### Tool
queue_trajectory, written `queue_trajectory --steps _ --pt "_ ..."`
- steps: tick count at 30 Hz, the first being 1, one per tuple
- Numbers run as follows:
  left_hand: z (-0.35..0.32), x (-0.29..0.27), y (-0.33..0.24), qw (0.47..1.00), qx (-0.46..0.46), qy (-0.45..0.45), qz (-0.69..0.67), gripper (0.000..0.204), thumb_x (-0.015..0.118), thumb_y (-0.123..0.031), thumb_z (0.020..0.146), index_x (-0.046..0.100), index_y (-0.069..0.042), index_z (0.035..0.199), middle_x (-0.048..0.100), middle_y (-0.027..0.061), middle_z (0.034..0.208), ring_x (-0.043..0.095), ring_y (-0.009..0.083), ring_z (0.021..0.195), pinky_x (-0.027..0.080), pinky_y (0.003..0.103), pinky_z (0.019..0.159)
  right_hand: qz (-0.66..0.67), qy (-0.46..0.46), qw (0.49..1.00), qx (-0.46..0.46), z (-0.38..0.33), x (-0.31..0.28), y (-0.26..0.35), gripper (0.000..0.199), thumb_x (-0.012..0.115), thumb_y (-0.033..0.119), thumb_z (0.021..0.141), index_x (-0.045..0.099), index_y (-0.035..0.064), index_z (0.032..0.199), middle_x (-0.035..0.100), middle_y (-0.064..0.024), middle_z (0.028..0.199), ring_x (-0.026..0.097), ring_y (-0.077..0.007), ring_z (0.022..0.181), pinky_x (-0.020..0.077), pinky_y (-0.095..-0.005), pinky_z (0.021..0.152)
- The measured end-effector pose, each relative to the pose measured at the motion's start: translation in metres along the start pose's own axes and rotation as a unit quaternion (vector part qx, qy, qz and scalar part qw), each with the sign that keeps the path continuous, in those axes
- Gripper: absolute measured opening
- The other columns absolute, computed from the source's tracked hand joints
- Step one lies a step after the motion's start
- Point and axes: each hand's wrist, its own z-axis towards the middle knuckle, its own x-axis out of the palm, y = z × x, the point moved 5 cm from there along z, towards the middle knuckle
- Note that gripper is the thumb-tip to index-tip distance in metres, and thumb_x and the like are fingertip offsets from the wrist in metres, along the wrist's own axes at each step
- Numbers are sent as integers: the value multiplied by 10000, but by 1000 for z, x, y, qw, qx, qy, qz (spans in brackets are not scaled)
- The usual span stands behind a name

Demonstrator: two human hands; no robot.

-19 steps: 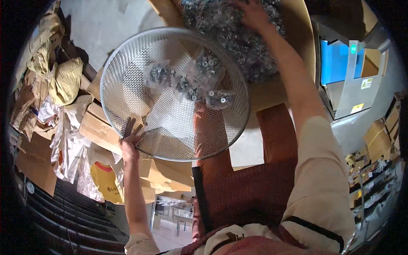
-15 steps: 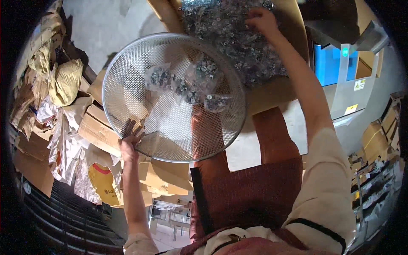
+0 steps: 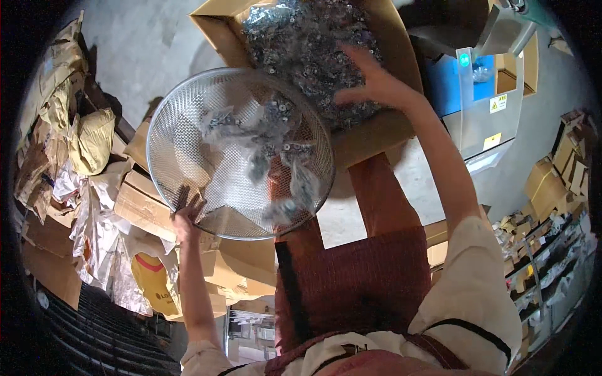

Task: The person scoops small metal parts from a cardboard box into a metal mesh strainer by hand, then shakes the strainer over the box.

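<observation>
A round wire-mesh basket (image 3: 213, 182) with a metal rim hangs in front of me, and my left hand (image 3: 188, 210) grips its near left rim, fingers partly hidden behind the mesh. Inside lie several clear plastic bags of small metal parts (image 3: 276, 113) that look like washers or nuts; some bags are smeared by motion. Beyond it, to the right, a cardboard box (image 3: 370, 135) is filled with many similar bags (image 3: 307, 53). Over this box my right hand (image 3: 379, 84) has its fingers spread, slightly blurred, with nothing seen in them.
Crumpled paper sacks (image 3: 91, 141), plastic sheets and flattened cartons (image 3: 147, 200) are heaped on the left. At the right stands a blue and grey machine (image 3: 495, 122) with stickers. Further cartons (image 3: 545, 191) and racks line the far right. Grey floor (image 3: 150, 37) shows at the upper left.
My right hand has drawn nearer, and its fingers have opened. More bags show in the basket's right and near part, some blurred. The cardboard box and machine appear shifted left in view.
</observation>
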Motion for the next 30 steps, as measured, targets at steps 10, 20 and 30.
queue_trajectory --steps 10,20,30 --pt "20 -13 30 997 -27 -26 72 459 437 65 596 541 128 1038 545 183 1077 561 291 918 494 338 773 -339 -133 914 181 59 60 -159 785 716 193 633 327 300 1306 269 -205 1341 373 -354 1169 430 -419 875" --pt "16 -5 14 996 3 -60 61 24 533 20 574 551 30 561 514 63 593 484 177 518 418 256 530 550 -152 821 -12 -56 -3 56 396 621 6 602 564 15 994 621 -82 871 610 -199 779 500 -330 685" --pt "-5 34 -4 999 15 -46 22 133 536 59 573 582 61 698 565 78 703 539 192 580 483 290 585 -177 24 974 142 -27 26 -73 1044 789 361 577 121 354 1379 17 -186 1437 104 -441 1295 239 -512 1026"
